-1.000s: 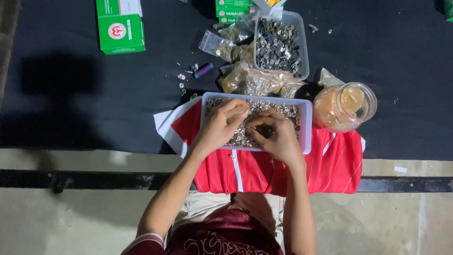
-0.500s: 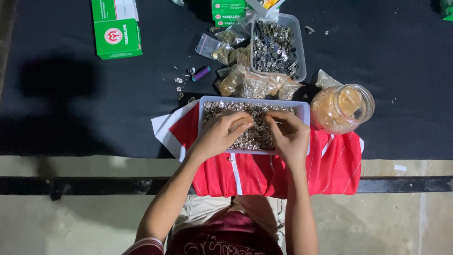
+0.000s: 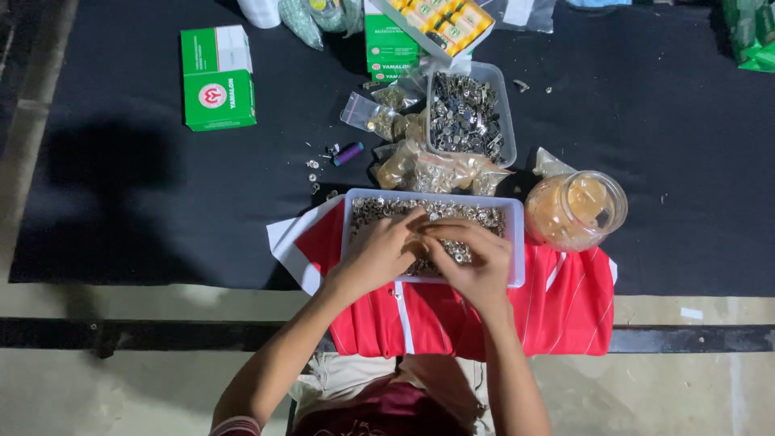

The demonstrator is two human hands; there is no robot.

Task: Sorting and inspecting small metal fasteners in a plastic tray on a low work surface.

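Hands [image 3: 428,250] over black mat [image 3: 145,186].

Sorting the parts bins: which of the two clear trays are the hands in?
The near tray, resting on the red cloth; both hands, left and right, are in it. The far tray is untouched.

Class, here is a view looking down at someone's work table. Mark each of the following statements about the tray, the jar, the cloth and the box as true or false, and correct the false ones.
1. Both the left hand and the right hand are in the white tray of small metal pieces. True.
2. The plastic jar stands left of that tray. False: it is on its right.
3. The tray rests on a red cloth. True.
4. The green and white box lies inside the tray. False: it lies apart, on the black mat.
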